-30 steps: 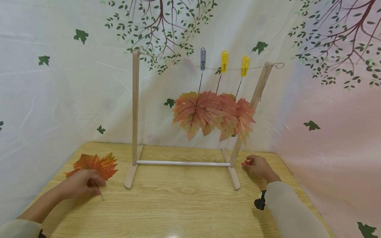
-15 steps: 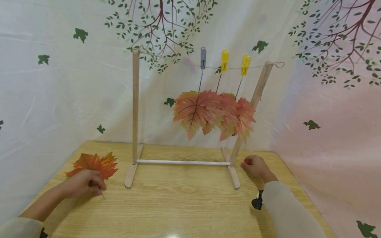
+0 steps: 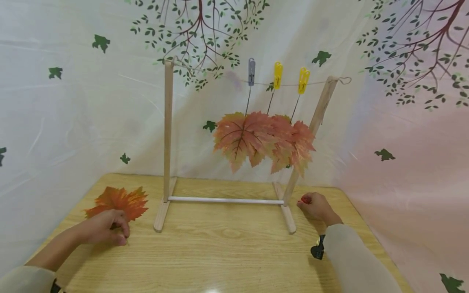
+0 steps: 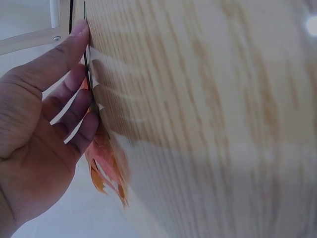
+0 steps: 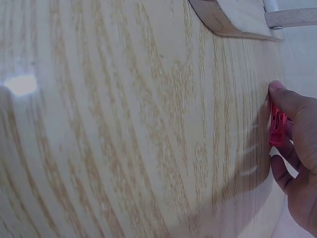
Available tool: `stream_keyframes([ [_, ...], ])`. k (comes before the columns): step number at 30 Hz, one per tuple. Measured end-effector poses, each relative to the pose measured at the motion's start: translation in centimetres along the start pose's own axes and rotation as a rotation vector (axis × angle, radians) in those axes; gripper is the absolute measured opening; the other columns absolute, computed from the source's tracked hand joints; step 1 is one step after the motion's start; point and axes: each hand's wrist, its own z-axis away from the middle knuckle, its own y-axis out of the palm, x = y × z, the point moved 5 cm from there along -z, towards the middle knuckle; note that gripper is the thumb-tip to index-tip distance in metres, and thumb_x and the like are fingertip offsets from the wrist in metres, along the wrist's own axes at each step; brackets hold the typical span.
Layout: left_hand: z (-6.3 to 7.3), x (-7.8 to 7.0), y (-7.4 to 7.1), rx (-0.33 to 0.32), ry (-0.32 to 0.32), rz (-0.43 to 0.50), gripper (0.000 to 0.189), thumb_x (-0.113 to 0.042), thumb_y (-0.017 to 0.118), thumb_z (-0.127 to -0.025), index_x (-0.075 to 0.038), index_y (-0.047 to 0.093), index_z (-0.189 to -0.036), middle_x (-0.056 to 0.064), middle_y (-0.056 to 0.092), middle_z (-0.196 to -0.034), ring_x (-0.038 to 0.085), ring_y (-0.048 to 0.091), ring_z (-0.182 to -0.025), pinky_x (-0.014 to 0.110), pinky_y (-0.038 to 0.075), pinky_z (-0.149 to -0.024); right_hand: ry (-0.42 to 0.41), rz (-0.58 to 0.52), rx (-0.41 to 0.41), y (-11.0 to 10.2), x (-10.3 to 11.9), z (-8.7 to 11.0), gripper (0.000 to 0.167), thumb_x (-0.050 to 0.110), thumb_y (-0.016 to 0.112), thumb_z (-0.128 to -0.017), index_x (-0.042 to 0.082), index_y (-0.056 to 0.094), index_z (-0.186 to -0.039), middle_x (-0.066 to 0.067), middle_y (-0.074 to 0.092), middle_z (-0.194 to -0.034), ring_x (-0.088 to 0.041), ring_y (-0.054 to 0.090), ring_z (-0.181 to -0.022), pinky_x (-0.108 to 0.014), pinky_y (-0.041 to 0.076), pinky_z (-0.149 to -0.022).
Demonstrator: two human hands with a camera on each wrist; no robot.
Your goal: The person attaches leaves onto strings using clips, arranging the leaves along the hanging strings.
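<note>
At the table's left, my left hand point(image 3: 104, 228) pinches the thin stem of an orange artificial maple leaf point(image 3: 122, 201). The leaf blade spreads out beyond the knuckles, partly covered by the hand. In the left wrist view, the stem point(image 4: 87, 64) runs along the thumb and fingertips, close to the tabletop. On the right, beside the wooden stand's foot, my right hand point(image 3: 316, 207) holds a small red clothespin point(image 5: 277, 124) between thumb and fingers, low at the table. Much of the clothespin is hidden in the head view.
Between the hands stands a wooden frame point(image 3: 167, 134) with a white crossbar point(image 3: 227, 200). On its string, a grey clothespin point(image 3: 251, 72) and two yellow clothespins point(image 3: 278, 75) hold hanging maple leaves point(image 3: 242, 136). A leaf-printed curtain point(image 3: 91, 101) backs the wooden table point(image 3: 220, 256).
The maple leaf has shifted slightly right in my left hand's grip, and less of its stem shows. The red clothespin has turned a little in my right fingers.
</note>
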Motion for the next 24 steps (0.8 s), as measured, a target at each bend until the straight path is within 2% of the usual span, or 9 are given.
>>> stream_keyframes([
  [3,-0.18,0.09,0.07,0.019,0.01,-0.006,0.008,-0.027,0.082,-0.087,-0.025,0.074,-0.088,-0.015,0.061,-0.092,0.006,0.055,-0.083,0.026,0.045,-0.07,0.006,-0.003,0.002,-0.1,0.15,0.11,0.033,0.022,0.073,-0.096,-0.008,0.071,-0.107,-0.016,0.072,-0.097,-0.034,0.068,-0.091,-0.052,0.055,-0.082],
  [9,-0.32,0.0,0.2,0.012,0.1,-0.034,0.011,-0.02,0.081,-0.086,-0.025,0.071,-0.086,-0.012,0.057,-0.091,0.009,0.052,-0.08,0.027,0.041,-0.067,0.019,-0.003,0.009,-0.21,0.13,0.24,0.035,0.024,0.072,-0.098,-0.009,0.07,-0.11,-0.016,0.071,-0.098,-0.033,0.067,-0.091,-0.052,0.054,-0.082],
  [16,-0.24,-0.15,0.47,-0.003,0.13,-0.038,0.015,-0.019,0.08,-0.086,-0.028,0.068,-0.084,-0.005,0.052,-0.091,0.015,0.047,-0.079,0.031,0.036,-0.064,0.006,-0.002,0.001,-0.04,-0.26,0.24,0.034,0.024,0.072,-0.097,-0.008,0.07,-0.11,-0.017,0.071,-0.098,-0.034,0.067,-0.092,-0.052,0.054,-0.083],
  [21,-0.2,-0.13,0.22,-0.016,0.145,0.02,0.014,-0.012,0.08,-0.086,-0.022,0.072,-0.09,-0.002,0.06,-0.093,0.016,0.053,-0.08,0.031,0.042,-0.064,0.008,-0.004,-0.006,0.04,-0.49,0.11,0.034,0.024,0.072,-0.097,-0.007,0.071,-0.109,-0.016,0.071,-0.097,-0.032,0.067,-0.09,-0.051,0.054,-0.082],
  [24,-0.03,-0.05,-0.37,-0.049,0.146,0.007,0.016,-0.007,0.08,-0.086,-0.019,0.074,-0.095,-0.003,0.065,-0.094,0.014,0.056,-0.081,0.029,0.046,-0.065,0.018,-0.004,-0.006,0.06,-0.58,0.08,0.035,0.025,0.072,-0.097,-0.007,0.07,-0.111,-0.017,0.071,-0.098,-0.033,0.067,-0.091,-0.052,0.054,-0.083],
])
